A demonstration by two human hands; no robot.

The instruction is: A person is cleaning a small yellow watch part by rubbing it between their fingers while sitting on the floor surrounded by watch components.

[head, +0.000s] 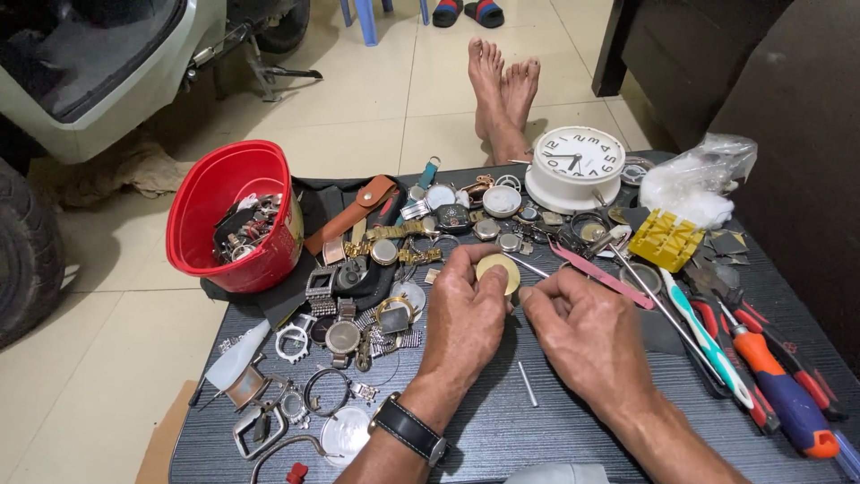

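Watch case (498, 272), round and pale gold, sits pinched in the left hand (466, 309) over the middle of the dark ribbed bench (502, 421), tilted up toward the camera, likely so its face can be worked on. The left grip is closed around its rim. The right hand (578, 327) has its fingers drawn narrow just beside the case, seemingly pinching a thin metal tool (527, 264) (too slim to tell for sure). A red plastic tub (235, 215) of watch parts stands at the far left edge, a white alarm clock (575, 166) at the far side, and a yellow case holder (667, 240) and orange-handled screwdriver (778, 381) lie to the right, all within reach. A loose metal pin (528, 384) lies between the wrists.
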